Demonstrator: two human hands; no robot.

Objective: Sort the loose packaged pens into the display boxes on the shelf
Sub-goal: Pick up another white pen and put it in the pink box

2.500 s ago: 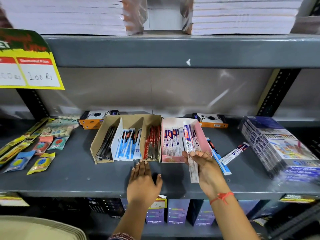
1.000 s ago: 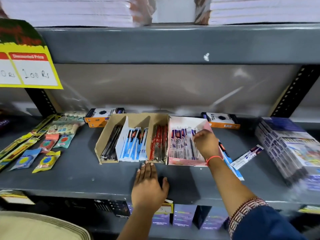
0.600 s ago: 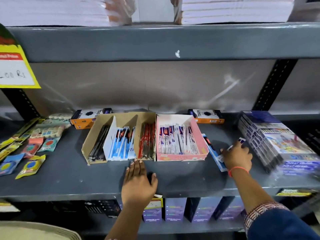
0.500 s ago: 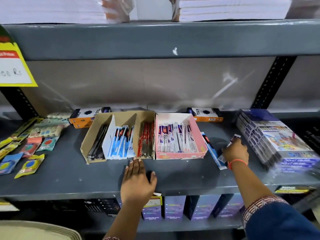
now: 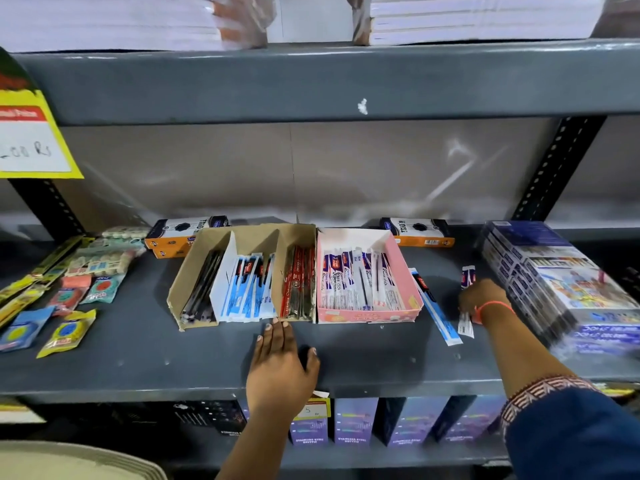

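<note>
Right hand (image 5: 483, 296) closes its grip around a white packaged pen with a dark blue and red end (image 5: 467, 277), which sticks out above the knuckles and again below the wrist, just over the grey metal shelf (image 5: 138, 368). Just to its left a long blue-and-white packaged pen (image 5: 437, 311) lies loose on the shelf, slanted, beside the right wall of the pink cardboard display box (image 5: 414, 289), which is filled with white-and-purple packaged pens (image 5: 356, 282). Touching the pink box on its left is a brown cardboard display box (image 5: 188, 282) with three compartments: black pens on the left, blue-and-white packs in the middle, red packs on the right. Left hand (image 5: 281, 367) rests flat on the shelf with fingers spread loosely, fingertips just short of the brown box's front edge, holding nothing. Close on the right of the working hand stands a plastic-wrapped stack of blue printed boxes (image 5: 561, 282), blurred, crowding that side. Two orange-and-black boxes (image 5: 417, 232) lie behind the display boxes, and small blue, yellow and red sachets (image 5: 65, 330) are scattered at the far left. A yellow price sign (image 5: 34, 147) hangs above.
</note>
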